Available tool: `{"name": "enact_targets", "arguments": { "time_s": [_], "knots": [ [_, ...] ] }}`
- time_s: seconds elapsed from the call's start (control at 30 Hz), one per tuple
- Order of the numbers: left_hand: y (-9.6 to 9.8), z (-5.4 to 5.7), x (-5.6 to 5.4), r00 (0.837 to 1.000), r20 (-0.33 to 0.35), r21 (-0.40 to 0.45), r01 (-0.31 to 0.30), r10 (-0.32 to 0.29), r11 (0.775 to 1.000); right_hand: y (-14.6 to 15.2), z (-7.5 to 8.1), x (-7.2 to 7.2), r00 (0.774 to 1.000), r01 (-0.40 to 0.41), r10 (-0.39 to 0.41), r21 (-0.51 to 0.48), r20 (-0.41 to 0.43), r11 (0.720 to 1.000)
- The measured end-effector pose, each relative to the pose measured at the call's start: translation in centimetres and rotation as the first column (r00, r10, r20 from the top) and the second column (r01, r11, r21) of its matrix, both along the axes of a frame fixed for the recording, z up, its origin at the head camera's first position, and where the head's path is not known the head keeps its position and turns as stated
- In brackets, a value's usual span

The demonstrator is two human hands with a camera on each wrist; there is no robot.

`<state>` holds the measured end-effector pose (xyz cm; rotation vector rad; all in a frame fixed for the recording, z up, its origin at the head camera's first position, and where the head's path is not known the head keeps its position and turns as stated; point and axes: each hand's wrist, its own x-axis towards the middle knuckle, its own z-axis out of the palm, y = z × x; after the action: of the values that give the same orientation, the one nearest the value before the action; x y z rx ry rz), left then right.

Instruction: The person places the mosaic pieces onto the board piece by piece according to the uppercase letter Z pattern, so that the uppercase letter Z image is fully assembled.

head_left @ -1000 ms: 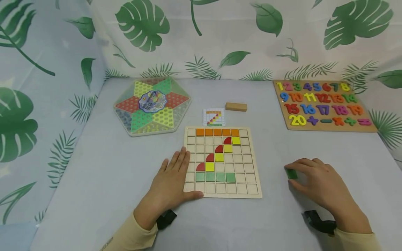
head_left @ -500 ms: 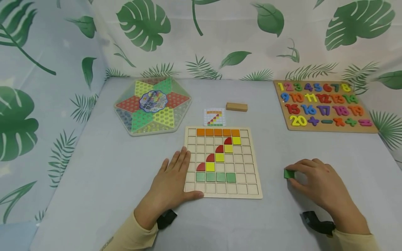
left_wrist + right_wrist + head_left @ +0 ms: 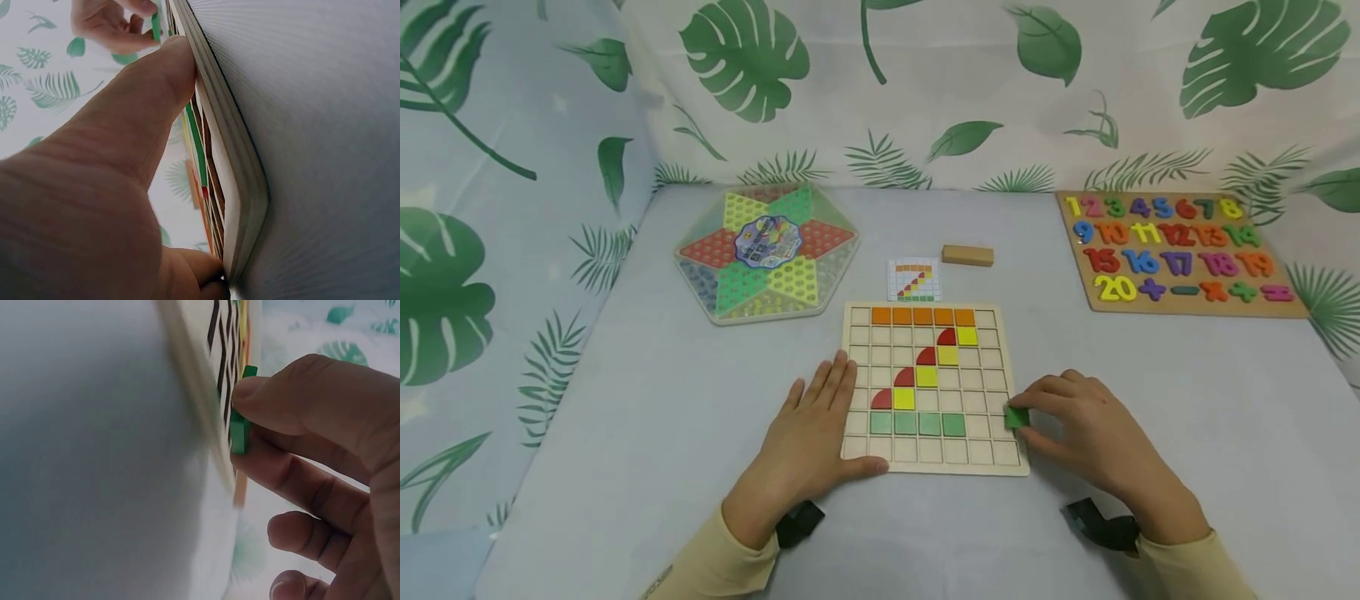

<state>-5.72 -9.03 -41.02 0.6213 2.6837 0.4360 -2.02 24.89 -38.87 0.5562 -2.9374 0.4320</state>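
Observation:
A square wooden grid board (image 3: 973,379) lies on the table, holding orange, yellow and green square tiles and red quarter-round tiles. A row of several green tiles (image 3: 929,424) fills part of its second row from the front. My left hand (image 3: 805,433) rests along the board's left edge, fingers straight, with the thumb (image 3: 178,62) on the front rim. Between thumb and fingers, my right hand (image 3: 1093,425) pinches a green square tile (image 3: 1017,417) over the board's right edge. The right wrist view shows that green tile (image 3: 239,434) held on its edge.
Behind the board lie a small pattern card (image 3: 913,279) and a wooden block (image 3: 967,255). A hexagonal Chinese checkers board (image 3: 737,312) is at the back left. A number puzzle board (image 3: 1202,307) stands at the back right.
My right hand has moved left with the green tile, from the bare table to the board's right edge. The left hand has stayed in place.

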Motion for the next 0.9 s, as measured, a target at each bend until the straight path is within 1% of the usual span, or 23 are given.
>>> {"name": "enact_targets", "arguments": {
  "time_s": [0.13,0.27,0.67,0.9],
  "knots": [
    [0.0,0.0,0.1,1.0,-0.012,-0.007,0.005,-0.005,1.0,-1.5,0.0,-0.3,0.997,-0.064,0.064,-0.013,0.033,0.998],
    [0.1,0.0,0.1,1.0,-0.007,-0.004,0.003,-0.003,1.0,-2.5,0.0,-0.6,0.994,-0.096,0.097,-0.007,0.048,0.995],
    [0.2,0.2,0.3,1.0,-0.003,-0.005,0.002,-0.002,1.0,-3.3,0.0,-0.7,0.992,-0.119,0.117,0.031,0.055,0.992],
    [0.1,0.4,0.4,1.0,-0.005,-0.01,-0.016,0.016,1.0,-3.3,0.0,-1.2,0.989,-0.14,0.138,0.028,0.057,0.99]
  ]
}}
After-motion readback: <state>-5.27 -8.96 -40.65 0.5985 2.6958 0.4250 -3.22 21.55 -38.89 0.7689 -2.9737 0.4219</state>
